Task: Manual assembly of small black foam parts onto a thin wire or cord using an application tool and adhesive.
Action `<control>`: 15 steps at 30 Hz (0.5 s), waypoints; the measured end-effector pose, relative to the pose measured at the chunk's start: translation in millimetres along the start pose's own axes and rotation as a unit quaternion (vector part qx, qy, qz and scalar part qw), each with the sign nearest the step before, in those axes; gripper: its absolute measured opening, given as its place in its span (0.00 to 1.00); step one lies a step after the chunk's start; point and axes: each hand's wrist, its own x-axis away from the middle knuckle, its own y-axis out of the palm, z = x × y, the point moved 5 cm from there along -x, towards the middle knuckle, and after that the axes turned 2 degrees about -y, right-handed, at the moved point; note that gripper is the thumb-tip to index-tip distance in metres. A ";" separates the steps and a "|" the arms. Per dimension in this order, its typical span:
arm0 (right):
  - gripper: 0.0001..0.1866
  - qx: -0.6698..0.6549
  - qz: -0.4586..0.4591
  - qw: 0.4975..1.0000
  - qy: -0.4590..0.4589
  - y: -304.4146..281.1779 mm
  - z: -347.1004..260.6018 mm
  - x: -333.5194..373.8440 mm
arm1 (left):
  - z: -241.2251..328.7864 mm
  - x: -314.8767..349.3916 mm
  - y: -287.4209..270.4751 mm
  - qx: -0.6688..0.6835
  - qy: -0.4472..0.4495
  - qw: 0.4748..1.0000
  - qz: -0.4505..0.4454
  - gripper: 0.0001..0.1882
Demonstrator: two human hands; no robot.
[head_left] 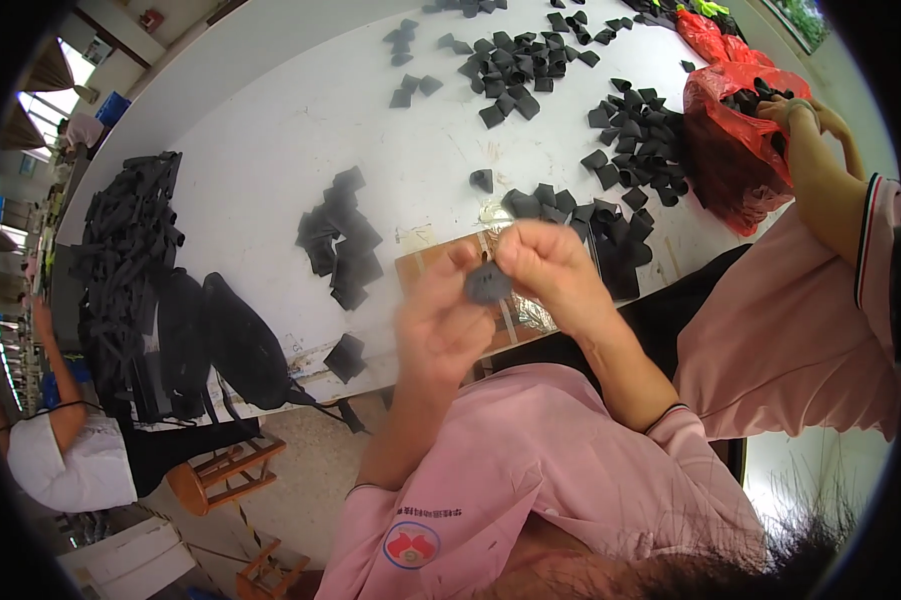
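A small piece of black fabric (pixel 487 284), rounded in shape, is held up between my two hands above the near edge of the white table. Thumb and fingers of my right hand (pixel 552 268) pinch it from the upper right. My left hand (pixel 440 325), slightly smeared by motion, has its fingers curled against the piece's left side. Below them lies a brown board (pixel 425 264) with shiny tape across it. Close to my right hand sits a cluster of folded black fabric pieces (pixel 610 232). Left of the board is a loose pile of flat black pieces (pixel 342 240).
Black strips (pixel 130 260) are heaped at the table's left end, beside two black pouches (pixel 242 340). Many folded pieces (pixel 515 65) lie at the far side. At right, a co-worker's hand (pixel 805 110) reaches into a red plastic bag (pixel 715 95). A wooden stool (pixel 225 475) stands lower left.
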 end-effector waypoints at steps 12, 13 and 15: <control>0.15 -0.030 -0.075 0.996 0.038 -14.5 32.1 -27.4 | 18.1 -7.3 -38.1 -0.128 0.086 0.984 0.091 0.08; 0.15 -0.037 -0.074 0.995 0.049 -12.1 29.6 -29.6 | 16.7 -7.2 -32.5 -0.129 0.084 0.984 0.092 0.08; 0.15 -0.047 -0.072 0.994 0.061 -12.4 36.0 -27.8 | 14.7 -8.0 -22.6 -0.085 0.092 0.987 0.105 0.08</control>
